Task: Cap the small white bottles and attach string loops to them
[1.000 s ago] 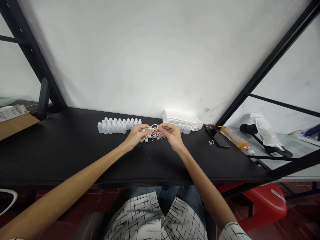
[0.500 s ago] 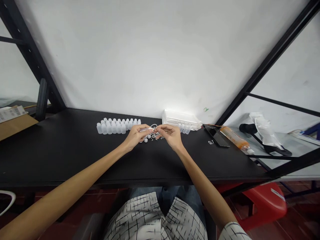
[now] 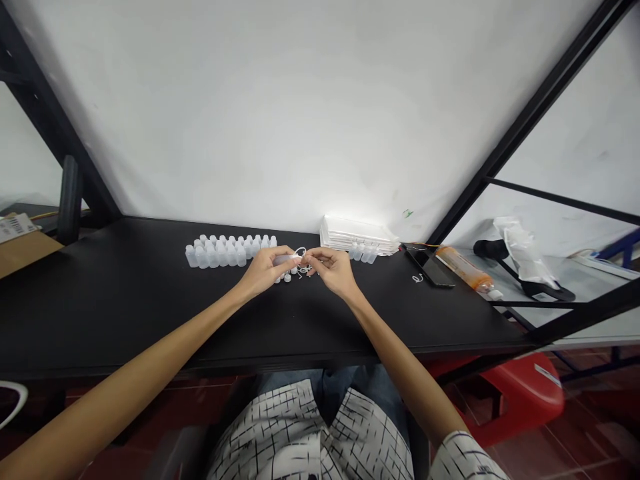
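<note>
Pinching a small cloudy bottle [image 3: 285, 259] in the left hand [image 3: 265, 269], between thumb and fingers. Lying on its side in that grip, not standing up, with its long way going across from the left hand to the right hand [image 3: 334, 269]. Pointing its top end straight at the right fingertips, and tucking its bottom end back toward the left palm. Being held by the left hand, then, but having its top nearer to the right hand. Pinching at that top end with the right hand too, thumb and finger close together, with a thin white loop [image 3: 301, 251] curving up between both hands. Not being able to tell if touching the loop, the bottle top or both, because of fingers hiding such tiny bits.

Holding all this over a black table [image 3: 295, 327]. Seeing some little white caps [image 3: 287, 277] just under the left fingertips, and a messy heap of white loops [image 3: 303, 271] just under the right ones, partly hidden. Looking left past the left hand, finding many standing bottles [image 3: 220, 253] in rows. Looking past the right hand, finding a few clear bottles [image 3: 364, 253] close by, with a stack of flat white packs [image 3: 357, 230] just behind. Going farther right from the grip, spotting one lone white loop [image 3: 417, 279], a dark phone [image 3: 434, 269] and a lying orange bottle [image 3: 463, 268].
</note>
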The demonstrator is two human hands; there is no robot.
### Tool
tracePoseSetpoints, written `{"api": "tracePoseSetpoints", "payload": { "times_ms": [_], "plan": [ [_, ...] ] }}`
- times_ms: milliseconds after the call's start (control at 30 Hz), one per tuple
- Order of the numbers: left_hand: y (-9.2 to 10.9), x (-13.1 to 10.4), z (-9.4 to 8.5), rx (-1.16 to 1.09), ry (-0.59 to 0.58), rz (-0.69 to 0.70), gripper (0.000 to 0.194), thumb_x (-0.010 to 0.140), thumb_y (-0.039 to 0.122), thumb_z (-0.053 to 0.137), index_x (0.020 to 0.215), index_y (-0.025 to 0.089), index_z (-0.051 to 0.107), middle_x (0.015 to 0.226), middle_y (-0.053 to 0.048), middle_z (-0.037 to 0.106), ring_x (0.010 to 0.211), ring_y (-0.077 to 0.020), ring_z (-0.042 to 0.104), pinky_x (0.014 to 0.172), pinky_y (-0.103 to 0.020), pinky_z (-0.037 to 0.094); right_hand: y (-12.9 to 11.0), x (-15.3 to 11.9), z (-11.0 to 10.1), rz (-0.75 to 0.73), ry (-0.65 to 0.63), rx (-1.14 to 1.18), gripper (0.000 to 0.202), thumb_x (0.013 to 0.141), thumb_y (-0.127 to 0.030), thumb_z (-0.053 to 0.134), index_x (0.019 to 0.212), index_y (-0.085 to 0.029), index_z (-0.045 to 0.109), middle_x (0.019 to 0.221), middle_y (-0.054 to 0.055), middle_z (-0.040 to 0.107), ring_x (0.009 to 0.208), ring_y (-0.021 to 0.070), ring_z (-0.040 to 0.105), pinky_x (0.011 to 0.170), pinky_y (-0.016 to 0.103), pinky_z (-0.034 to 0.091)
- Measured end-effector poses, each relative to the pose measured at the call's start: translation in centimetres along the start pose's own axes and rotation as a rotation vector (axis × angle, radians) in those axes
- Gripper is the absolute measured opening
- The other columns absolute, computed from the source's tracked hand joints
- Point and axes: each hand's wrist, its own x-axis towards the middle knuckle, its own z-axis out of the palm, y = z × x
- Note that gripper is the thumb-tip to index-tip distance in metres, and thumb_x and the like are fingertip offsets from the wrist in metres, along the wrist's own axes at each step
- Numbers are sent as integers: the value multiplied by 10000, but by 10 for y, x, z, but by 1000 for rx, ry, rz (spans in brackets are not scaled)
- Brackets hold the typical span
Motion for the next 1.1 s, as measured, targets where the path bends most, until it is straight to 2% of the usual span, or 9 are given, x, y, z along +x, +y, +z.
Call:
{"api": "tracePoseSetpoints", "payload": {
  "times_ms": [167, 233, 300, 433, 533, 667, 800, 900, 1100],
  "plan": [
    [7, 3, -7, -11, -84, 46, 375, 874, 493, 568, 934, 141, 685, 643, 13, 534, 508, -86, 423, 467, -212, 331, -10, 3, -5, -12, 27, 9, 297, 759, -472, 716, 781, -178, 684, 765, 32, 656, 724, 165, 656, 550, 261, 561],
    [9, 3, -9, 0, -109, 52, 401, 885, 501, 549, 1000, 141, 683, 621, 18, 525, 504, -94, 440, 468, -218, 339, -13, 6, -13, -33, 79, 35, 302, 760, -477, 715, 807, -182, 672, 760, 28, 644, 721, 167, 653, 533, 261, 552],
    [8, 3, -11, 68, -83, 70, 413, 888, 501, 541, 1024, 140, 687, 637, 5, 561, 522, -105, 473, 486, -225, 356, -15, 9, -26, -61, 155, 36, 303, 761, -477, 712, 831, -187, 660, 775, 27, 636, 734, 171, 659, 525, 262, 547],
    [4, 6, -21, 391, 43, 189, 383, 875, 484, 543, 982, 157, 713, 738, -36, 660, 573, -122, 505, 551, -248, 376, -10, 14, -67, -140, 358, -168, 264, 773, -428, 692, 823, -173, 643, 825, 39, 633, 772, 175, 662, 498, 236, 519],
    [3, 10, -38, 698, 145, 258, 347, 868, 467, 537, 880, 180, 732, 780, -50, 682, 666, -160, 554, 619, -280, 386, -2, 13, -106, -166, 507, -324, 243, 783, -403, 654, 822, -165, 628, 806, 38, 632, 779, 190, 671, 507, 245, 522],
    [6, 12, -70, 911, 251, 149, 343, 875, 472, 510, 866, 215, 737, 907, -58, 712, 912, -235, 605, 674, -300, 403, 7, 4, -154, -120, 739, -532, 228, 822, -372, 564, 869, -153, 609, 763, 49, 653, 767, 215, 694, 556, 273, 521],
    [5, 13, -94, 996, 169, 44, 369, 839, 524, 527, 831, 227, 745, 974, -67, 706, 988, -272, 587, 741, -333, 426, 11, -4, -178, 28, 951, -891, 197, 862, -269, 490, 907, -143, 635, 789, 86, 702, 791, 222, 688, 691, 304, 489],
    [-2, 15, -101, 1026, 101, 26, 375, 804, 550, 546, 807, 240, 758, 1013, -81, 695, 1008, -293, 580, 803, -362, 429, 13, -7, -179, 126, 946, -1121, 179, 861, -228, 514, 901, -154, 672, 830, 98, 720, 819, 230, 663, 715, 300, 427],
    [-19, 19, -105, 1121, 31, 11, 345, 755, 528, 619, 840, 231, 772, 1038, -107, 683, 1040, -316, 567, 900, -414, 400, 27, -4, -173, 213, 686, -1273, 174, 883, -203, 546, 943, -176, 707, 871, 77, 717, 726, 169, 580, 617, 263, 276]
  ]
}}
